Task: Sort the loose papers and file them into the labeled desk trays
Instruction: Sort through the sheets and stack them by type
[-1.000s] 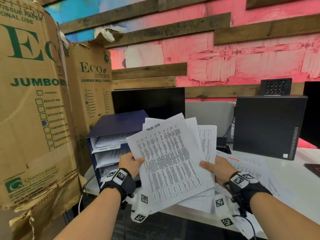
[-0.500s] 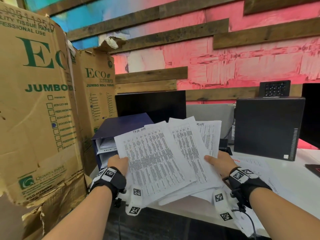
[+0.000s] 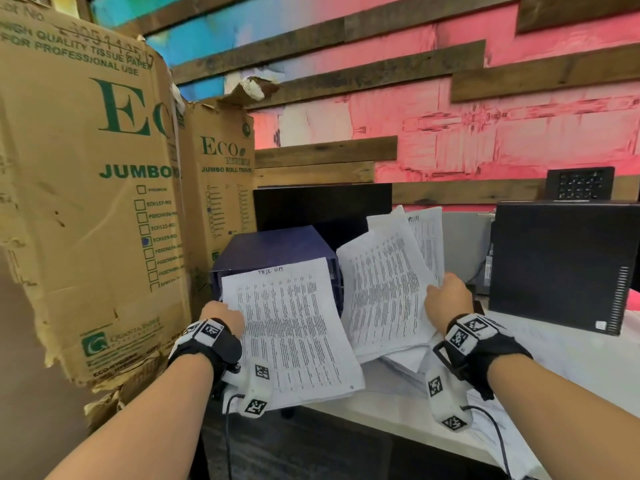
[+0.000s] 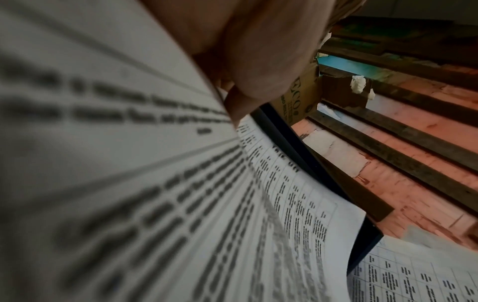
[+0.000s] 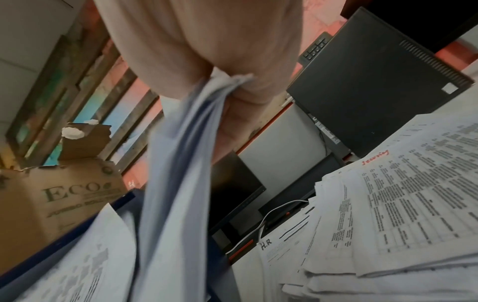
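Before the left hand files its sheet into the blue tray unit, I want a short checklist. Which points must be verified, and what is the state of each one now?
1. Left hand grips only the single sheet: ok, it is apart from the other papers.
2. Handwritten heading on that sheet legible: not ok, too blurred to read surely.
3. Matching label on the blue tray unit visible: not ok, the sheet covers the tray fronts.
4. Room in the target tray: cannot tell, hidden.
5. Right hand holds the remaining stack firmly: ok, pinched at its edge in the right wrist view.
6. Loose papers on the desk stable: ok, they lie flat.
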Tool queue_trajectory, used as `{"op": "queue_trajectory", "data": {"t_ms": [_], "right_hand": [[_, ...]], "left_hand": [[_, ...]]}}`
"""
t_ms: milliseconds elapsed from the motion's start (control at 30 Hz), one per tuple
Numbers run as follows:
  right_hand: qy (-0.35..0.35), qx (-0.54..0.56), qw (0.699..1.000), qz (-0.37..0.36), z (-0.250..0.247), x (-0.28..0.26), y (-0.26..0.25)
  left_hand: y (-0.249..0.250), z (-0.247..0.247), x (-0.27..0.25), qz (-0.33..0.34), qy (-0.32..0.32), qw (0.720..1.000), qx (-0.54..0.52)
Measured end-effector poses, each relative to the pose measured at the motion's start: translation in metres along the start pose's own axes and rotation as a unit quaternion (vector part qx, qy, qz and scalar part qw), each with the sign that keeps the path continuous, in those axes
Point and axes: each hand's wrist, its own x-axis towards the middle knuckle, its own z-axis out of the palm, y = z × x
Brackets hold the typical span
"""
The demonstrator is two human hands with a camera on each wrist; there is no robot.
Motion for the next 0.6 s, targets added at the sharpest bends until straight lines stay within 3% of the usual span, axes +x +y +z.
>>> {"op": "queue_trajectory", "data": {"t_ms": [100,167,200,233,267,300,333,367,600], "right_hand": [[-0.014,-0.001,1.000,-0.017,0.013,-0.003,-0.005],[-0.020,-0.016,0.999,-0.028,0.018,-0.006,-0.005],[-0.022,-0.020,0.999,-0.032,0.021,-0.007,-0.005],[-0.025,-0.021,0.999,-0.034,0.022,-0.008,-0.004],[-0.026,-0.020,0.999,-0.036,0.022,-0.009,-0.004],[-0.026,-0.021,0.999,-0.036,0.022,-0.009,-0.003],[-0.024,-0.022,0.999,-0.036,0.023,-0.008,-0.003],[-0.022,-0.025,0.999,-0.037,0.022,-0.007,-0.003],[-0.023,-0.040,0.998,-0.039,0.033,0.005,-0.004]], "left_hand": [[0.002,-0.004,-0.002,-0.010,-0.020,0.999,0.033],[0.004,-0.006,-0.006,-0.023,-0.038,0.999,-0.004],[0.006,-0.010,-0.005,-0.019,-0.054,0.998,0.002],[0.005,-0.010,-0.006,0.027,-0.057,0.997,0.054],[0.008,-0.011,-0.008,0.022,-0.047,0.998,0.035],[0.012,-0.014,-0.007,-0.022,-0.038,0.996,-0.081],[0.011,-0.016,-0.005,-0.024,-0.022,0.985,-0.172],[0.008,-0.014,0.000,-0.023,0.002,0.979,-0.201],[0.025,-0.011,0.024,-0.052,-0.023,0.973,-0.224]]}}
